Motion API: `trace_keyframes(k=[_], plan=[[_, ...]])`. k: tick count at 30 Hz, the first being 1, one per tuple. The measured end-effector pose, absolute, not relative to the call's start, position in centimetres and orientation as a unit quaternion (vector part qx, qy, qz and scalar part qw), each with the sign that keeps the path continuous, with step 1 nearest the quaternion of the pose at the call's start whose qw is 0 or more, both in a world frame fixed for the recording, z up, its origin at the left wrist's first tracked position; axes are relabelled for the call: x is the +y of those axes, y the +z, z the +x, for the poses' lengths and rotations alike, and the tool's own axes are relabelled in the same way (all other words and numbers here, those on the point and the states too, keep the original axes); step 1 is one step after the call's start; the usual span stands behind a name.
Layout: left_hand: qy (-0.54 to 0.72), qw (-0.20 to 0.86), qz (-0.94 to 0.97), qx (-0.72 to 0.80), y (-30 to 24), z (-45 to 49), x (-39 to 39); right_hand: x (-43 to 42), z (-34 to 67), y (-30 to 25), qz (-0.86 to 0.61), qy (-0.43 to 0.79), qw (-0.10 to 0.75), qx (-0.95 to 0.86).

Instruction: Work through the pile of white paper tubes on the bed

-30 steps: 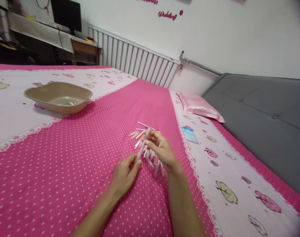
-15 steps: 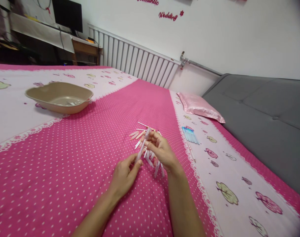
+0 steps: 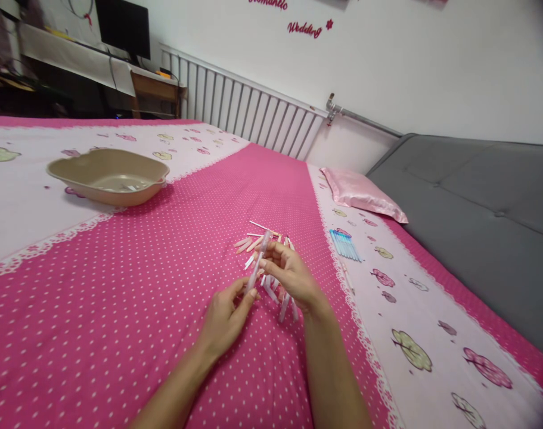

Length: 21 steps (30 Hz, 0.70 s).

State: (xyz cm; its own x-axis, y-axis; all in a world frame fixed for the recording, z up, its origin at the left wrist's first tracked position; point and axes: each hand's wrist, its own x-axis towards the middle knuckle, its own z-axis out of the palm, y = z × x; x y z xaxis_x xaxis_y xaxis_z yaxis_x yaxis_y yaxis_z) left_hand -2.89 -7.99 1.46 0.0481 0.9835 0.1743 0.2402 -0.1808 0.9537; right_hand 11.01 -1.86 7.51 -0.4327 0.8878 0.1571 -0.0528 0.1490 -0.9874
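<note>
Both my hands are on one slim, pale pink, translucent pen, tilted up and away from me. The lower end is pinched between the thumb and fingers of my left hand. Further up, the fingers of my right hand close on it near its top. Beneath and behind my hands, several white and pink pen-like pieces lie loosely spread on the dotted pink bedspread; my right hand hides part of them.
Light-blue pens lie side by side on the right, with one thin pale stick near them. A beige plastic basin holding a few small pieces sits at left. A pink satin pillow rests by the grey headboard.
My right hand and the top of the pen have shifted very slightly left. The grip of both hands looks the same, and the things on the bed have not moved.
</note>
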Motion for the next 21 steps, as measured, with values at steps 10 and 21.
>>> trace_keyframes(k=[10,21], plan=[[0.515,0.511,0.535,0.432,2.2,-2.7,-8.0,-2.1,11.3,7.8,-0.327,0.576,0.399,-0.635],[0.498,0.648,0.463,0.344,2.3,-2.9,-8.1,-2.1,11.5,7.9,-0.305,0.639,0.369,-0.602]])
